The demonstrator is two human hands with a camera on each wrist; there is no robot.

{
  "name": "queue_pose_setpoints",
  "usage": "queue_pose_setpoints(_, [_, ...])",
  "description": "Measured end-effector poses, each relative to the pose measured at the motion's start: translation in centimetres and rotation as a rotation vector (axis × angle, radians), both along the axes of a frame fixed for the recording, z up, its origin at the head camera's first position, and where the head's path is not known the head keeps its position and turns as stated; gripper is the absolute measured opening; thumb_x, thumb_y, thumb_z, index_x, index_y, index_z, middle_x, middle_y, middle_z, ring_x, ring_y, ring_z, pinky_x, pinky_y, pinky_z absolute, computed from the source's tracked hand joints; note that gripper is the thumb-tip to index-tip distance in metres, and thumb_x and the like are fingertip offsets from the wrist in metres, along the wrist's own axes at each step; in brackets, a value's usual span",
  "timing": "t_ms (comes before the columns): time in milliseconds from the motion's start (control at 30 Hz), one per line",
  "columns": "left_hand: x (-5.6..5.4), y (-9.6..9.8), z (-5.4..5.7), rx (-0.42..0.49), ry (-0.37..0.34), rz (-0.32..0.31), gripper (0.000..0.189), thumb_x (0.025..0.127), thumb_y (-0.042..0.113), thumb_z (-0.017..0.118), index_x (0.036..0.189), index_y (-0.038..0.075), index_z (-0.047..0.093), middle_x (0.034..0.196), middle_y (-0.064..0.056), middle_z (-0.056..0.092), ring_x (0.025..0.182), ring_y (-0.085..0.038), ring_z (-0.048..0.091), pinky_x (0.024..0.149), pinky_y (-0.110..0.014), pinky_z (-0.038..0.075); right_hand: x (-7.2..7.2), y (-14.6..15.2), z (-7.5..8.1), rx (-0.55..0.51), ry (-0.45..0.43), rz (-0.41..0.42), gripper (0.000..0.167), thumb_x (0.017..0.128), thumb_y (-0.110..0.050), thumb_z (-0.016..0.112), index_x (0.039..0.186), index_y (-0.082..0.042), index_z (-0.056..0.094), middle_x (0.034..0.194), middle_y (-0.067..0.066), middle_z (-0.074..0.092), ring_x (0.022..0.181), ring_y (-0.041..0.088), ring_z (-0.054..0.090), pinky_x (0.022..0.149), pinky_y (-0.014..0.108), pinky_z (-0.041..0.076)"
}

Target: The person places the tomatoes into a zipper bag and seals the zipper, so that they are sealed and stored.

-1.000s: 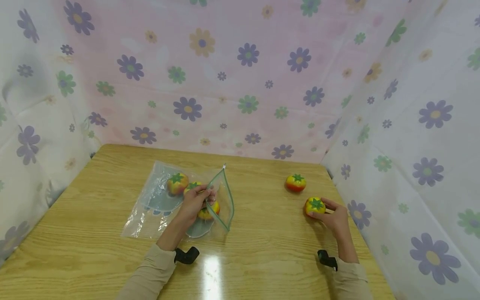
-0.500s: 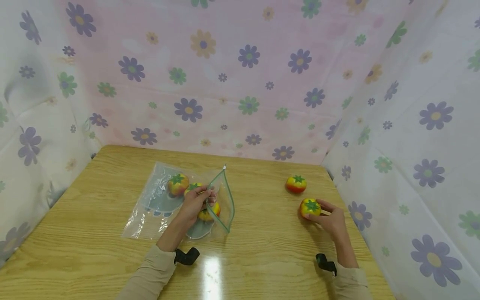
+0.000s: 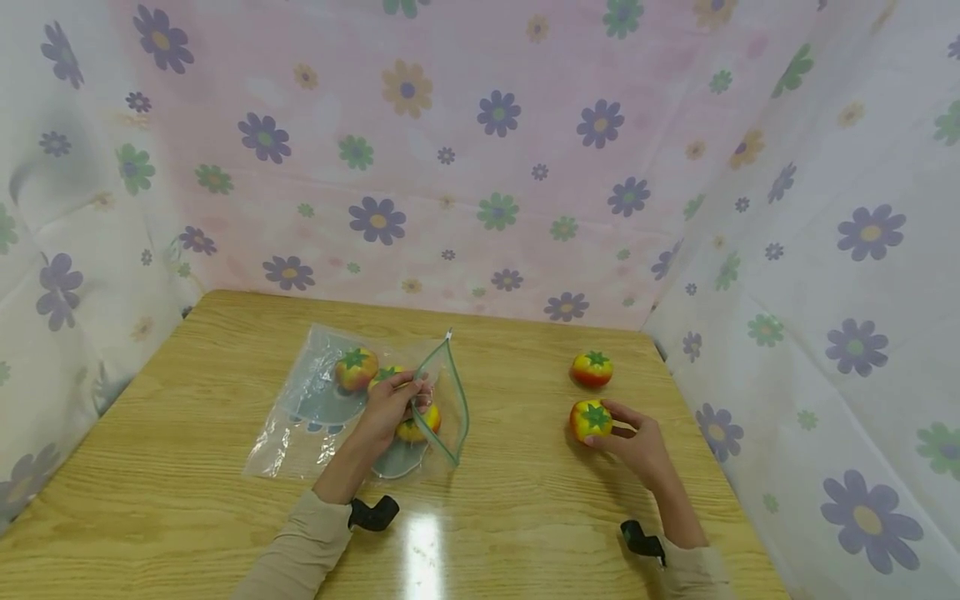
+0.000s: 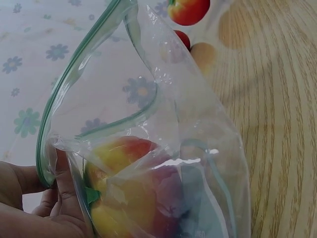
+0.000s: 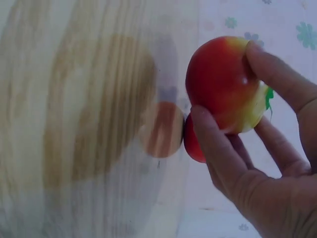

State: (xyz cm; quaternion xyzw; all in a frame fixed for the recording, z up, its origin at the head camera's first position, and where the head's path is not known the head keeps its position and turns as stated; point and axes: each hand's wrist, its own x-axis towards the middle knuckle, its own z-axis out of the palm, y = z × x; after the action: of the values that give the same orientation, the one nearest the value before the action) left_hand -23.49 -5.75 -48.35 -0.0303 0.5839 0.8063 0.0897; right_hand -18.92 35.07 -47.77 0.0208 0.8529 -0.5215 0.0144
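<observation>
Pinching the clear bag (image 3: 330, 408) by its parted mouth (image 3: 458, 375) is the left hand (image 3: 387, 408); rightward, a tomato-like fruit (image 3: 588, 419) is clasped above the counter (image 3: 517, 417) by the right hand (image 3: 636, 442), seemingly mid-bagging, next calling for a leftward carry inside

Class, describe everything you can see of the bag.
The bag looks like thin, clear plastic, shiny and creased, with blue-grey shapes on it. Its green-edged mouth has a small pale tab at the far corner. It lies on the table, the mouth raised, gaping and facing right. The left grip pinches the mouth's edge. Three red-and-yellow fruits lie inside.
</observation>
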Motion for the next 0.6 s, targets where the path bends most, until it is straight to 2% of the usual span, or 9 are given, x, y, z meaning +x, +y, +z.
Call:
queue_pose_setpoints(233, [0.0, 0.1, -0.1, -0.007, 0.006, 0.008, 0.031, 0.107, 0.004, 0.05, 0.131, -0.014, 0.056, 0.085, 0.002, 0.069, 0.072, -0.006, 0.064, 0.065, -0.016, 0.055, -0.5, -1.0, -1.3, -0.057, 0.091, 0.173, 0.068, 0.083, -0.008, 0.085, 0.145, -0.006, 0.056, 0.147, 0.021, 0.051, 0.124, 0.044, 0.057, 0.088, 0.023, 0.057])
queue_pose_setpoints(367, [0.0, 0.2, -0.1, -0.019, 0.012, 0.012, 0.031, 0.106, 0.004, 0.05, 0.131, -0.014, 0.056, 0.084, 0.003, 0.069, 0.072, -0.006, 0.064, 0.066, -0.016, 0.055, -0.7, -1.9, -1.8, -0.081, 0.144, 0.297, 0.069, 0.082, -0.005, 0.085, 0.144, -0.004, 0.056, 0.147, 0.023, 0.051, 0.125, 0.032, 0.059, 0.092, 0.025, 0.057])
queue_pose_setpoints(500, [0.1, 0.2, -0.1, -0.017, 0.024, 0.011, 0.033, 0.106, 0.003, 0.05, 0.133, -0.015, 0.054, 0.084, 0.003, 0.069, 0.072, -0.005, 0.065, 0.066, -0.016, 0.055, -0.6, -2.9, -2.2, -0.111, 0.135, 0.388, 0.069, 0.083, -0.003, 0.083, 0.145, -0.004, 0.055, 0.147, 0.025, 0.049, 0.118, 0.017, 0.062, 0.09, 0.028, 0.059])
queue_pose_setpoints(600, [0.2, 0.2, -0.2, -0.01, 0.024, 0.012, 0.033, 0.106, 0.002, 0.049, 0.133, -0.016, 0.053, 0.084, 0.002, 0.069, 0.072, -0.005, 0.065, 0.066, -0.017, 0.056, -0.3, -3.8, -2.4, -0.119, 0.105, 0.422, 0.068, 0.084, -0.004, 0.082, 0.146, -0.005, 0.054, 0.15, 0.024, 0.047, 0.117, 0.018, 0.061, 0.089, 0.029, 0.059])
